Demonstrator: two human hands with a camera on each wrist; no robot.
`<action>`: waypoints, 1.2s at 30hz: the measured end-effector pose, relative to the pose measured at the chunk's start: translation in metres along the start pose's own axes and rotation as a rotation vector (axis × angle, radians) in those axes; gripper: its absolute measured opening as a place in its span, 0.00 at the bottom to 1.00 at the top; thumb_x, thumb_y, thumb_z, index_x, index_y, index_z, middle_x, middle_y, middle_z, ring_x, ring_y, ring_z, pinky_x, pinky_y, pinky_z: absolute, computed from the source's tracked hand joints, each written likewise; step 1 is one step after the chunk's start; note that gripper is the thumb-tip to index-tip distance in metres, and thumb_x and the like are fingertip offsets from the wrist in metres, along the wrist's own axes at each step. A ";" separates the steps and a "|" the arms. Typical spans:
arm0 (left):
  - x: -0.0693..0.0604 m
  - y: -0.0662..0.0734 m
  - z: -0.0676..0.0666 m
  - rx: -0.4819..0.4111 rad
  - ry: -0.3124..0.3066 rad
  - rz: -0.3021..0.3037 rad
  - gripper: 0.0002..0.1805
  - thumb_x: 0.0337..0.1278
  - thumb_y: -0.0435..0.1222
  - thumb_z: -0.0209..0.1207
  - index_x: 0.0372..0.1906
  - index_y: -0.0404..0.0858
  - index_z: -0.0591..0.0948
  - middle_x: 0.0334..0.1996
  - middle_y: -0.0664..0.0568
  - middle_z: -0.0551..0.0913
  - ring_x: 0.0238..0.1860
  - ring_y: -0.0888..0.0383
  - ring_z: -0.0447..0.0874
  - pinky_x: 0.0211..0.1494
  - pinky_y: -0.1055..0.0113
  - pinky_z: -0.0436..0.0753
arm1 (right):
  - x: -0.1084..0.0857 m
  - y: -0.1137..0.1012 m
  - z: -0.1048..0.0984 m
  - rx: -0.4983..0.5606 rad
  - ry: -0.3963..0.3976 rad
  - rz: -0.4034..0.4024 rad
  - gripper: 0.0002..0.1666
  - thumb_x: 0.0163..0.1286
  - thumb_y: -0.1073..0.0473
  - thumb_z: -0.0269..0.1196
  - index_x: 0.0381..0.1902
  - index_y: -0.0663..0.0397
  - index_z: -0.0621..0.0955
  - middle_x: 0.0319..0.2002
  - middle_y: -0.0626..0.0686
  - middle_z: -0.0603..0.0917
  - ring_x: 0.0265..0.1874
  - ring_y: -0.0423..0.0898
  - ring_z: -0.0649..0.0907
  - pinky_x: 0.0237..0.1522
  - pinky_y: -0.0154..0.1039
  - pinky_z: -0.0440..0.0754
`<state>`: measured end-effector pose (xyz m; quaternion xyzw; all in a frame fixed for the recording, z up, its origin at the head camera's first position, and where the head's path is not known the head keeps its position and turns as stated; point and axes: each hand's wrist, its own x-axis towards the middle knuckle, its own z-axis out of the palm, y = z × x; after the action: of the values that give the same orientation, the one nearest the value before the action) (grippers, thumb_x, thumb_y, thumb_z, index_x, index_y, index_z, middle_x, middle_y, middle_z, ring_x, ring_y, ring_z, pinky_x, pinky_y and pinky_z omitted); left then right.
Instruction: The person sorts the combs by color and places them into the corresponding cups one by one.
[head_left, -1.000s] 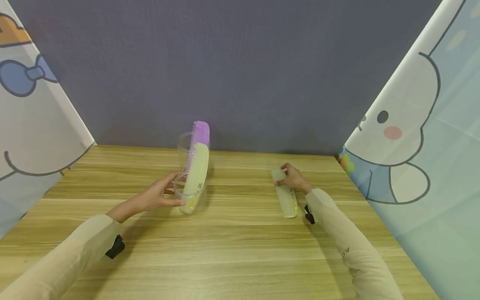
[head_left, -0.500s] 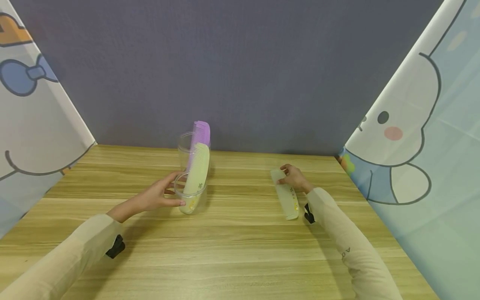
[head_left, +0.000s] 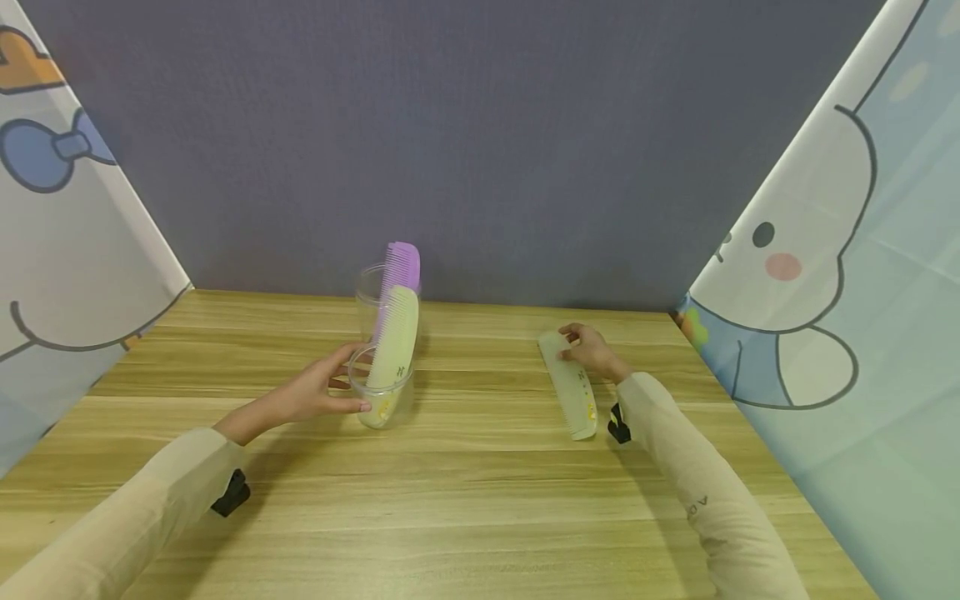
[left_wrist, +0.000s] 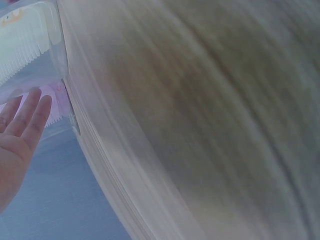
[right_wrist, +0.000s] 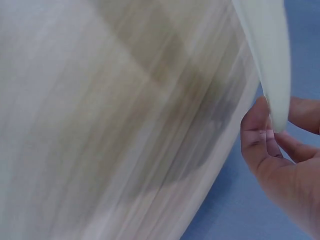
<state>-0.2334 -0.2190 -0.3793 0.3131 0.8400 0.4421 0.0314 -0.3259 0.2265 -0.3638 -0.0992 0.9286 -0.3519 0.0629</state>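
My left hand (head_left: pixel 318 389) rests around the near clear cup (head_left: pixel 403 406), thumb in front and fingers behind. In the left wrist view its fingers (left_wrist: pixel 34 117) look straight beside the cup's wall. A pale green comb (head_left: pixel 393 333) leans upright inside that cup. Right behind it, a purple comb (head_left: pixel 405 265) stands in a second clear cup (head_left: pixel 367 292). Over on the right, my right hand (head_left: pixel 592 352) pinches another pale green comb (head_left: pixel 572 392) near its far end. The right wrist view shows this comb (right_wrist: pixel 272 55) edge-on between thumb and fingers.
The wooden table (head_left: pixel 465 500) ends at a dark grey panel (head_left: pixel 487 150) behind. Cartoon-printed sheets (head_left: pixel 75 267) flank both sides. A black wrist device (head_left: pixel 231 493) sits beneath the left sleeve, with another (head_left: pixel 618 427) under the right.
The comb in my right hand has tilted and its far end has shifted slightly up and left. My left hand and both cups have stayed put.
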 end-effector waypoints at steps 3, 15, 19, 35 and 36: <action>0.000 0.000 0.000 -0.004 0.001 -0.002 0.47 0.46 0.36 0.67 0.68 0.32 0.52 0.59 0.33 0.66 0.54 0.35 0.73 0.51 0.49 0.79 | 0.000 -0.003 -0.001 0.020 0.004 -0.006 0.30 0.60 0.69 0.60 0.60 0.70 0.66 0.52 0.70 0.71 0.46 0.60 0.76 0.42 0.44 0.80; -0.001 0.000 0.000 -0.010 0.002 -0.003 0.46 0.46 0.36 0.67 0.68 0.32 0.53 0.60 0.32 0.66 0.55 0.34 0.72 0.51 0.47 0.78 | -0.002 -0.020 -0.008 0.125 0.075 -0.110 0.30 0.58 0.72 0.61 0.59 0.70 0.67 0.43 0.68 0.75 0.35 0.51 0.79 0.33 0.35 0.81; -0.001 0.000 0.000 -0.006 0.006 -0.003 0.46 0.46 0.37 0.67 0.68 0.32 0.53 0.59 0.32 0.66 0.55 0.34 0.72 0.52 0.46 0.78 | -0.003 -0.027 -0.011 0.162 0.092 -0.166 0.30 0.57 0.73 0.61 0.58 0.71 0.67 0.41 0.69 0.77 0.32 0.51 0.80 0.33 0.34 0.81; -0.001 -0.001 0.001 -0.003 0.001 0.001 0.47 0.46 0.37 0.67 0.68 0.32 0.52 0.59 0.32 0.67 0.54 0.34 0.72 0.52 0.47 0.78 | -0.005 -0.056 -0.018 0.204 0.174 -0.203 0.29 0.57 0.73 0.62 0.57 0.66 0.68 0.46 0.69 0.79 0.40 0.59 0.81 0.38 0.41 0.83; -0.001 -0.001 0.001 -0.004 0.000 0.002 0.47 0.46 0.37 0.67 0.68 0.32 0.52 0.59 0.32 0.67 0.54 0.34 0.72 0.52 0.47 0.78 | -0.006 -0.058 -0.018 0.213 0.175 -0.204 0.29 0.57 0.73 0.61 0.57 0.66 0.68 0.46 0.69 0.79 0.41 0.59 0.81 0.38 0.41 0.83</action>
<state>-0.2331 -0.2193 -0.3805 0.3140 0.8387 0.4438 0.0312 -0.3156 0.1965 -0.3115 -0.1546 0.8732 -0.4601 -0.0438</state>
